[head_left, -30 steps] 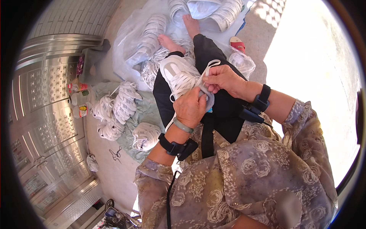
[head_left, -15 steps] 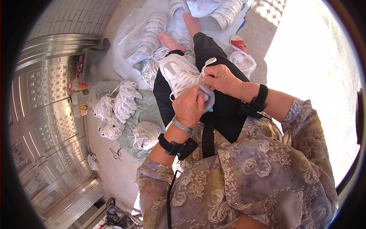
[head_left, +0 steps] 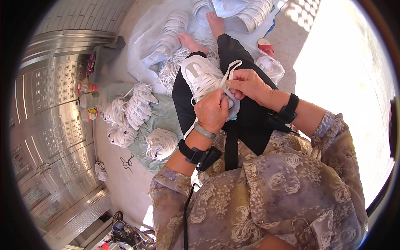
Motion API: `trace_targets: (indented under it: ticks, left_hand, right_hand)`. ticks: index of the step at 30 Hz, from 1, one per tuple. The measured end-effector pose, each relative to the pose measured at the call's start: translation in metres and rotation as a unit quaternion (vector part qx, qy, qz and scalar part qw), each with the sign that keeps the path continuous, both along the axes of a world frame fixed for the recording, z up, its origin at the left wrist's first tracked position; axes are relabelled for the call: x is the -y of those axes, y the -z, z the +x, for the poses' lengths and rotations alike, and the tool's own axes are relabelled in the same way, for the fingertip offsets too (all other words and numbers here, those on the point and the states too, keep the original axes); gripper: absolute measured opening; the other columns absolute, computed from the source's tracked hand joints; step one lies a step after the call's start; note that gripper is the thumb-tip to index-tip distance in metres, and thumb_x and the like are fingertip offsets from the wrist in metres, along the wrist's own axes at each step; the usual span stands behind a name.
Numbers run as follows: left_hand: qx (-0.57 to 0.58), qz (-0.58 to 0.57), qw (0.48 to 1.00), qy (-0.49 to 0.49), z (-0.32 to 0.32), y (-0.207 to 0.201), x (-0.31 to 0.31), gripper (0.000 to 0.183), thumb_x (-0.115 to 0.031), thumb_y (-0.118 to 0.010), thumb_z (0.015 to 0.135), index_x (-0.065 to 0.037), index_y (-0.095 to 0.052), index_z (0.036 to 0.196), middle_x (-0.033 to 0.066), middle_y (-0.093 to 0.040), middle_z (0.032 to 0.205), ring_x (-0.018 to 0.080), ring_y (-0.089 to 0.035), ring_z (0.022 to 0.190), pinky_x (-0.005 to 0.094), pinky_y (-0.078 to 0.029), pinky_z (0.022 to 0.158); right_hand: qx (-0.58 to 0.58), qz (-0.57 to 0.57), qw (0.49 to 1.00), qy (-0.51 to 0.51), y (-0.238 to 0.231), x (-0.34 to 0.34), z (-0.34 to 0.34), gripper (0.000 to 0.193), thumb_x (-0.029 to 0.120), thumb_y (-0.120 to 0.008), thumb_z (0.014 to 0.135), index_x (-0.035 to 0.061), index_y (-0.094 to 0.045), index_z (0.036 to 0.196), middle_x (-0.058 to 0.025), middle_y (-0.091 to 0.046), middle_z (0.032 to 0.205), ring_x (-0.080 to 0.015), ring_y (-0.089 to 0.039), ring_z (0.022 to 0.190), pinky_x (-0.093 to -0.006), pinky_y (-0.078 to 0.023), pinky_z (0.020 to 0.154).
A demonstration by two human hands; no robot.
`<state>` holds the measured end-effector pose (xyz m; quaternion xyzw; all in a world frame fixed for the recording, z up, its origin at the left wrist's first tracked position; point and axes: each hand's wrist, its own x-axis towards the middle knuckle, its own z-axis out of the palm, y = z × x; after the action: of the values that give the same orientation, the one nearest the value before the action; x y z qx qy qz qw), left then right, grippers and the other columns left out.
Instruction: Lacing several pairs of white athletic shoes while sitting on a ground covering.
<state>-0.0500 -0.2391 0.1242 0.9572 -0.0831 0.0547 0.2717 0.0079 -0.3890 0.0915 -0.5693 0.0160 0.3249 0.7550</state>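
Observation:
A white and grey sneaker rests on my lap, its toe pointing away from me and its opening toward me. White shoelace runs across its tongue, with a loop standing up near the top eyelets. My right hand pinches the lace at the shoe's upper right side. Close beside it, my left hand is closed at the collar, thumb against the curled fingers. A strand of lace hangs below the left hand by the wrist. What exactly the left fingers grip is partly hidden, but it appears to be lace.
Several white sneakers lie on a green cloth at the left. Loose white laces heap beyond my knees, near clear plastic bags and stacked shoe parts. A red slipper sits at the right; jars stand by the metal door.
The view has shifted slightly, so the scene sits a little further right. Both hands stay at the shoe's collar; the lace loop now stands wider above the right fingers.

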Motion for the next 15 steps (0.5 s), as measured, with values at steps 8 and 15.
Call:
trace_targets:
  ticks: [8,15]
  left_hand:
    - [0.015,0.014,1.000,0.001,0.003,0.001,0.001,0.005,-0.010,-0.058,0.073,-0.006,-0.056,0.075,0.0121,-0.058,0.067,0.0301,-0.058,0.062,0.0376,-0.044,0.054]
    - [-0.022,0.097,0.995,0.016,0.006,-0.011,0.009,0.005,-0.011,-0.054,0.075,-0.007,-0.051,0.075,0.0128,-0.057,0.064,0.0342,-0.057,0.064,0.0434,-0.043,0.055]
  right_hand:
    - [0.034,-0.035,0.998,-0.034,0.007,-0.004,-0.003,0.022,0.012,-0.064,0.078,0.0044,-0.052,0.062,-0.0007,-0.050,0.054,-0.0062,-0.046,0.046,-0.0219,-0.039,0.040]
    - [-0.068,0.050,0.995,0.048,-0.005,0.003,0.000,0.012,0.010,-0.063,0.078,0.0067,-0.056,0.069,0.0015,-0.049,0.056,-0.0069,-0.045,0.048,-0.0214,-0.038,0.044]
